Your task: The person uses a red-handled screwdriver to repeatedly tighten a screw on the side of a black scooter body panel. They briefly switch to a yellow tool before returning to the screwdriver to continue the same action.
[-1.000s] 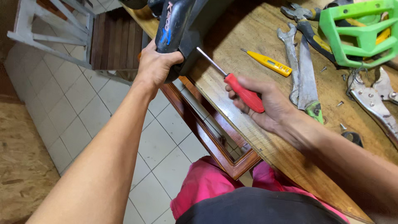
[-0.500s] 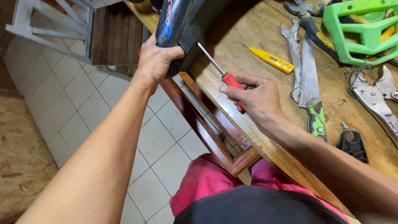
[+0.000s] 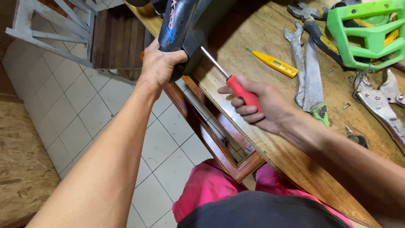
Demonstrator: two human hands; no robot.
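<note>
My left hand (image 3: 162,63) grips the lower end of a black power tool body (image 3: 179,25) that stands at the near edge of the wooden workbench (image 3: 261,139). My right hand (image 3: 261,103) is closed on the red handle of a screwdriver (image 3: 236,86). Its metal shaft points up and left, and the tip touches the black tool's side just right of my left hand.
On the bench lie a yellow tester pen (image 3: 273,63), a spanner (image 3: 298,59), a green-handled blade tool (image 3: 314,84), a green plastic guard (image 3: 367,31), locking pliers (image 3: 382,105) and loose screws. A wooden frame (image 3: 202,131) leans below the bench edge. Tiled floor lies to the left.
My right hand has slid the screwdriver up and left, so its tip now meets the black tool. My left hand keeps its grip; the camera view has shifted slightly.
</note>
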